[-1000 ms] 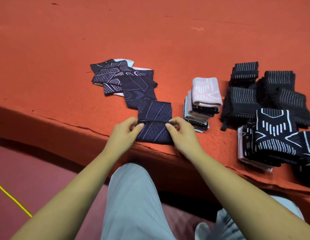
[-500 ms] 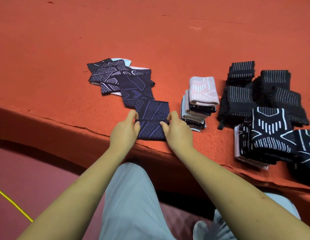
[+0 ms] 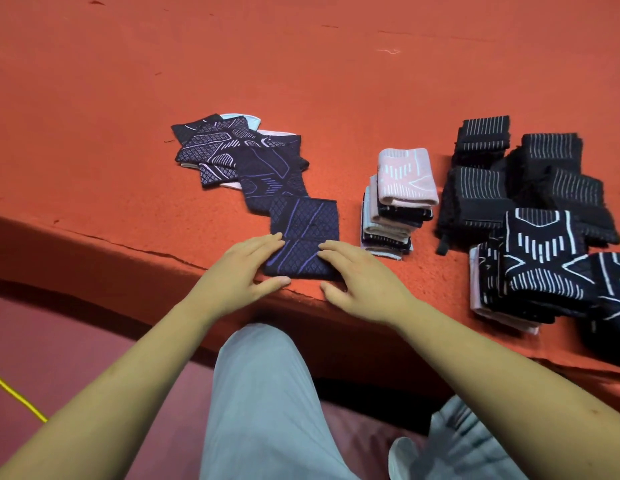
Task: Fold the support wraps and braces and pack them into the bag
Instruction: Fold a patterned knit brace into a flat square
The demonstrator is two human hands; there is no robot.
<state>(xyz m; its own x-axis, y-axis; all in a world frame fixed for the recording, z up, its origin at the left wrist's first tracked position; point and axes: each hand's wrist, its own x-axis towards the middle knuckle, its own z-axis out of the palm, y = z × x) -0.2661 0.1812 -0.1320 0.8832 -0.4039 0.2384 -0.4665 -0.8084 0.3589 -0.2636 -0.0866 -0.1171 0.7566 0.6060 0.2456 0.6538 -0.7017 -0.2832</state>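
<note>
Fingers flat and spread, left grip and right grip pressed the navy wrap at the desk's near edge, folded stacks done at its right, loose pile unfolded, no bag in sight.

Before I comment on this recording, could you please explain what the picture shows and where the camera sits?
No machine here: a person wears one camera on the head, looking down at their own arms. The left hand and right hand lie flat, fingers straight, pressing a dark navy knitted wrap with purple diamond lines on the orange-red carpeted surface. Behind it lies a loose pile of unfolded wraps; to the right, a folded stack topped by a pink wrap and black white-striped braces. No bag shows.
</note>
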